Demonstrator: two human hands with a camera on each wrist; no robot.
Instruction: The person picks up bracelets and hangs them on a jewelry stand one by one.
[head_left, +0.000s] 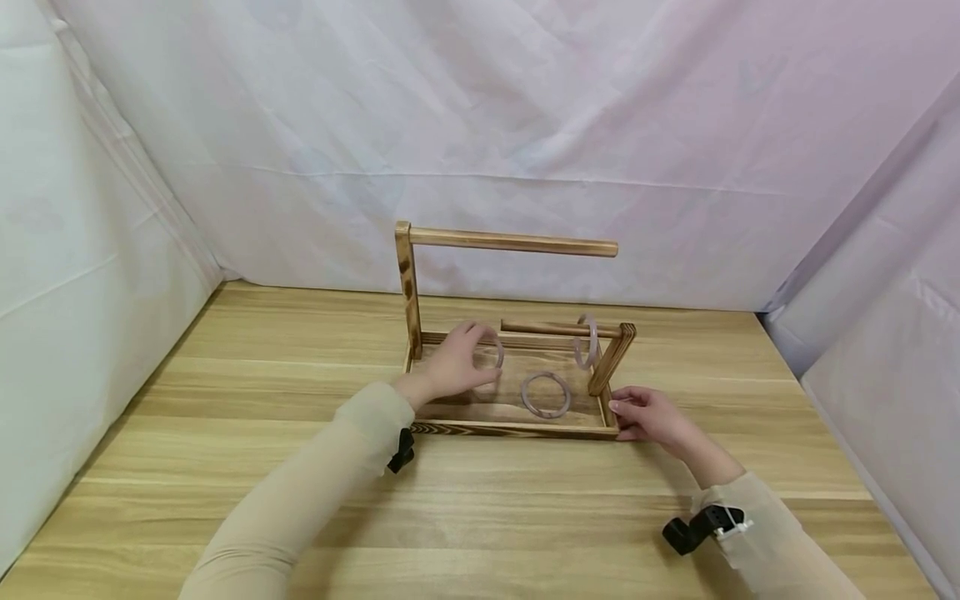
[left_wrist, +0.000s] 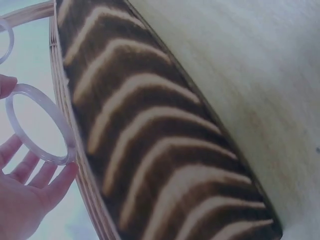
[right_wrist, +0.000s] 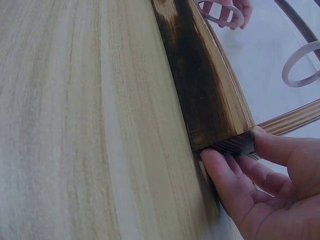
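Note:
A wooden bangle rack (head_left: 510, 431) has a shallow tray base, a tall bar at left and a lower bar at right. My left hand (head_left: 455, 364) is over the tray's left part, thumb and fingers holding a pale lilac bangle (left_wrist: 64, 131) by its rim. A second bangle (head_left: 592, 342) hangs around the lower bar (head_left: 551, 328), close to its post. Flat on the tray floor, right of my left hand, lies another bangle (head_left: 546, 415). At the tray's right front corner my right hand (right_wrist: 280, 185) grips the end wall between thumb and fingers.
The tall bar (head_left: 517, 242) reaches over the tray from its left post (head_left: 408, 292), free at its right end. A wood-grain table (head_left: 510, 533) carries the rack. Pale cloth (head_left: 480, 125) hangs behind and at both sides.

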